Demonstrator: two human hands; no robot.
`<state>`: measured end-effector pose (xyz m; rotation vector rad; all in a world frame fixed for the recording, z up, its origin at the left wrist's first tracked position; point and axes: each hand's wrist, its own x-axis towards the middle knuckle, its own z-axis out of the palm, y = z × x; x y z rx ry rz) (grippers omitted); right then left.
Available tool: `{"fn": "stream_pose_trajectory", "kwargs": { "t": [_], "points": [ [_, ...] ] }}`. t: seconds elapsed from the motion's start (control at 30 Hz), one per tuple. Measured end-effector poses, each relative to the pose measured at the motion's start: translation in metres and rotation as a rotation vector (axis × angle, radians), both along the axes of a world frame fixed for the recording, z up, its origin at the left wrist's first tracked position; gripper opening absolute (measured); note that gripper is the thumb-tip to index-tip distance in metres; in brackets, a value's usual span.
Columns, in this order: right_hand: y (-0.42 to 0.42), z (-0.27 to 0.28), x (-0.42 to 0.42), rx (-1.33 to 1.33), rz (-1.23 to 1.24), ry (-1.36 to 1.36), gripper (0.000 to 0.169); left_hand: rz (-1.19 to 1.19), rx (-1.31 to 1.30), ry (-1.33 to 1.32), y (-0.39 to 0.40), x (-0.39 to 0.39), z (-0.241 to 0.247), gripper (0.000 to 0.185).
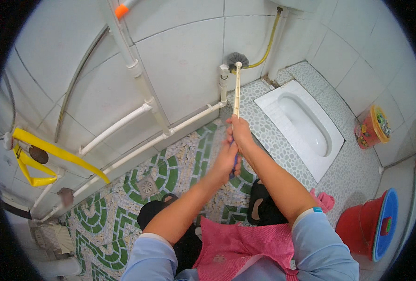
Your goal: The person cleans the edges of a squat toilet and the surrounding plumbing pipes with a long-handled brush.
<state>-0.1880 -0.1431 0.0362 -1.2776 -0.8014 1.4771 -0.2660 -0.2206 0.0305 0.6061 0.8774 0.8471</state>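
Observation:
A long-handled brush (pixel 237 91) is held out ahead of me. Its cream ribbed handle ends in a purple-blue grip, partly covered by my fingers. My right hand (pixel 242 132) grips the handle higher up, while my left hand (pixel 227 158) is wrapped around the purple grip below. The round grey bristle head (pixel 238 59) appears at the tiled wall, beside a white pipe valve (pixel 224 70) and a yellow hose (pixel 272 40). I cannot tell whether the bristles touch the wall. To the right of the handle, a white squat toilet (pixel 304 123) is set into a pebble-patterned raised floor (pixel 278 135).
White pipes (pixel 134 158) run along the left wall. A yellow strap (pixel 60 151) hangs there. A floor drain (pixel 147 186) lies in the green-patterned floor. On the right stand a waste bin (pixel 366 131), a red bucket (pixel 357 224) with a blue basin (pixel 390 210), and a pink cloth (pixel 323 201).

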Motion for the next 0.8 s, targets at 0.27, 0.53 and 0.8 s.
{"fn": "stream_pose_trajectory", "kwargs": {
  "t": [0.27,0.53,0.8],
  "points": [
    [-0.002,-0.009,0.002,0.049,-0.003,-0.043,0.037,0.011,-0.099,-0.019,-0.002,0.001,-0.002,0.031],
    [-0.028,0.002,0.000,-0.058,0.063,-0.035,0.035,0.052,-0.162,-0.057,-0.025,0.002,0.007,0.035],
    [-0.010,0.004,-0.001,-0.052,0.037,-0.067,0.035,0.040,-0.128,-0.098,-0.005,0.001,-0.001,0.034]
  ]
}}
